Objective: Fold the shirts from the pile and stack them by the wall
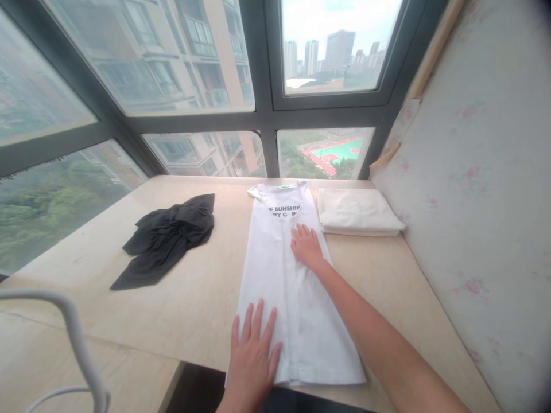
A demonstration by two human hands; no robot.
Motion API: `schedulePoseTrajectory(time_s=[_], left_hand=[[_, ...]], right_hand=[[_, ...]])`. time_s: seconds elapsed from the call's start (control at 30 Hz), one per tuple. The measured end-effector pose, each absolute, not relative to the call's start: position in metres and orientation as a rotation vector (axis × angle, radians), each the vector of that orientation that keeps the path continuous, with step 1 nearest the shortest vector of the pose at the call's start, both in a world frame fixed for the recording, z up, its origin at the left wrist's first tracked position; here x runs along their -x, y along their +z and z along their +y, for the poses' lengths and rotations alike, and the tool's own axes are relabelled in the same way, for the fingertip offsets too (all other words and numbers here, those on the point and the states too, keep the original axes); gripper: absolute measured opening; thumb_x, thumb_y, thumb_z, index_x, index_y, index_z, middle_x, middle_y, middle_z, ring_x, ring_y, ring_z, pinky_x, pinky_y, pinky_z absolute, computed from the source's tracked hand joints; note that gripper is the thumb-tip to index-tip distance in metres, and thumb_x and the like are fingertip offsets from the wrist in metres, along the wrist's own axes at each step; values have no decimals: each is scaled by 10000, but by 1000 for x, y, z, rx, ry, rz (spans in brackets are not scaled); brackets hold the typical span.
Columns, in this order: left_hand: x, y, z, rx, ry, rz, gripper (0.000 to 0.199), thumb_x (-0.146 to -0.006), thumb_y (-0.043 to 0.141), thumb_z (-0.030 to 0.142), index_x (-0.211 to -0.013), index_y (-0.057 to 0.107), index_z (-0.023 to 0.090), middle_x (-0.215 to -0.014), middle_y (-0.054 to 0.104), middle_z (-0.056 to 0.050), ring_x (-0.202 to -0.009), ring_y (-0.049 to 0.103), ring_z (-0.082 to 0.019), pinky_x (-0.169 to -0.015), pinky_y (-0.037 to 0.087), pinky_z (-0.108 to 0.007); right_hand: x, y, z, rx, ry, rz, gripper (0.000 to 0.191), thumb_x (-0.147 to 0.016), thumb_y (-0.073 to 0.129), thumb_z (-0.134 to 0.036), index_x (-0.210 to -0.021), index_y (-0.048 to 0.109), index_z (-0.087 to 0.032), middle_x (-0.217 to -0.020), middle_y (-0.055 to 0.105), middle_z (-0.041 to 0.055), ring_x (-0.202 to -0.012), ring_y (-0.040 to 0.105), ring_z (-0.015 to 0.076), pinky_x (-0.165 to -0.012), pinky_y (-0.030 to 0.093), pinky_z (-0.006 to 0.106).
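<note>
My left grip (pixel 253 357) lies flat, spread wide, on the shirt (pixel 266 265) near the surface's (pixel 215 287) front edge, and my right grip (pixel 307 248), less splayed, rests on it farther toward the back edge.

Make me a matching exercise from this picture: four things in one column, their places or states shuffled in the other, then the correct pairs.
Things
1. black cloth
2. folded white cloth
3. left hand
4. right hand

Places or states
A. near the printed words
B. close to the flowered wall
C. near the bottom hem of the white shirt
D. crumpled

Pairs: 1-D, 2-B, 3-C, 4-A
</note>
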State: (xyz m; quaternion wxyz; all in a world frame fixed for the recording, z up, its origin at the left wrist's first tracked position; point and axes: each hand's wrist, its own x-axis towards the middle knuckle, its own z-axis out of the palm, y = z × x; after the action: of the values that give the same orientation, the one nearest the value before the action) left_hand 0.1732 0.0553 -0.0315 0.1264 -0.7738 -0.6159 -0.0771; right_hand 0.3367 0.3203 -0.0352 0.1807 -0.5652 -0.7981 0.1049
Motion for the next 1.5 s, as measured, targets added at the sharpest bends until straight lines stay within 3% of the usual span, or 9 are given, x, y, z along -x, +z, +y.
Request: schedulePoseTrajectory(time_s=[0.3,0.47,0.63,0.77,1.0,1.1,1.27,1.5], left_hand=[[-177,-11,62,2419,-118,-1951,516,-912,481,392,-1415,499,276,-1549,393,-108,-1398,388,-342,-1081,332,-592],[-162,-3,166,2320,-355,-2167,524,-937,469,395,-1440,463,248,-1574,349,-103,-1442,317,-325,-1129,309,-552],[-129,-11,277,2056,-487,-2404,480,-958,436,367,-1375,522,147,-1473,478,-174,-1377,425,-292,-1129,338,-470],[-106,-18,320,1956,-526,-2478,406,-984,349,330,-1300,578,219,-1436,536,-101,-1342,459,-233,-1105,361,-430],[-88,-21,368,1967,-464,-2463,434,-938,404,286,-1354,528,274,-1490,477,-77,-1356,406,-277,-1067,354,-514],[-82,-21,396,1997,-427,-2413,424,-940,392,296,-1339,531,278,-1488,474,-78,-1355,399,-286,-1074,331,-532],[-71,-26,434,2132,-349,-2272,369,-961,353,333,-1255,563,258,-1385,555,-81,-1331,423,-258,-1110,304,-489],[-60,-23,469,2200,-321,-2205,542,-934,412,323,-1445,367,147,-1544,361,-141,-1427,309,-262,-1144,307,-406]], right_hand=[[-343,-33,299,1614,190,-2300,482,-973,367,-272,-1429,475,-163,-1581,324,108,-1457,267,249,-1191,131,456],[-343,-33,297,1622,171,-2303,483,-974,380,-277,-1440,467,-185,-1574,340,103,-1457,272,239,-1193,132,443],[-347,-34,289,1613,167,-2330,480,-978,373,-273,-1437,471,-173,-1566,352,114,-1461,265,243,-1191,139,453],[-355,-39,273,1549,190,-2356,485,-973,381,-273,-1440,466,-174,-1565,356,107,-1458,271,246,-1186,165,462],[-360,-44,263,1499,153,-2310,463,-936,449,-252,-1392,515,-205,-1528,417,104,-1419,333,272,-1156,221,485],[-364,-38,283,1419,165,-2312,401,-898,513,-232,-1289,599,-227,-1417,530,111,-1302,453,284,-1073,331,458],[-374,-33,331,1354,386,-2222,262,-885,482,-121,-985,700,-228,-1020,655,55,-974,576,200,-887,439,318],[-379,-42,342,1251,519,-2115,231,-882,513,-133,-983,694,-237,-990,642,39,-962,574,189,-880,449,305]])
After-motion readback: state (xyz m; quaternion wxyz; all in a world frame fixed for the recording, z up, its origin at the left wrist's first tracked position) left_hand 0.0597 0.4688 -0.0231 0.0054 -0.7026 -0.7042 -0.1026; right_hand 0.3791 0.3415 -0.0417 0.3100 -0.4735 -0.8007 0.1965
